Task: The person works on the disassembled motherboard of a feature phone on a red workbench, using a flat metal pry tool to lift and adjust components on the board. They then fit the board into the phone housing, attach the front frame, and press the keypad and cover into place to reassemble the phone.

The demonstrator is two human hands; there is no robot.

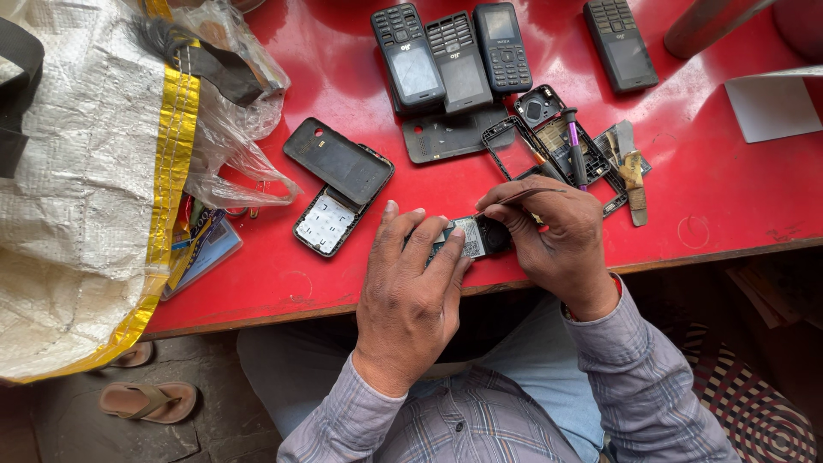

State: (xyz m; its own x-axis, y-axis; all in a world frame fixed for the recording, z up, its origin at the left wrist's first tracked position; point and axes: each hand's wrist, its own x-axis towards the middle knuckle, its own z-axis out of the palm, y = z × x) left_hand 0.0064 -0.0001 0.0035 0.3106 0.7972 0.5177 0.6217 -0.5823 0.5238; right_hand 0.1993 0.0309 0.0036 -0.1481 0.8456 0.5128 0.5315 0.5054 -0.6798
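Where the near edge of the red table (703, 206) runs past the person's lap, the two hands meet over one opened phone (470, 237).

Hands. Left hand (410, 296): palm down, fingers closed over the left end of the opened phone, pinning it to the tabletop. Right hand (553, 236): fingers pinched shut on a thin metal tool (525, 195), its shaft lying across the knuckles; the tip is hidden, so contact with the phone cannot be told. The hands sit just beside each other, the phone between them.

Held item. Opened phone: back off, white label and dark inner parts showing, lying flat close to the table's front edge.

Loose parts, left of the hands. One dark back cover (339, 160); touching its lower corner, one keypad panel (327, 223) with pale keys up.

Far side. Three keypad phones (454, 56) in a row, a fourth phone (621, 43) well apart to the right; a grey rear shell (450, 135); empty black frames (549, 141) with a purple-handled screwdriver (573, 141) across them.

Containers. One white woven sack (77, 189) with yellow trim, on the table's left end, contents not visible. One clear plastic bag (231, 129) beside it, crumpled, contents unclear. Papers (201, 249) stick out beneath the sack.
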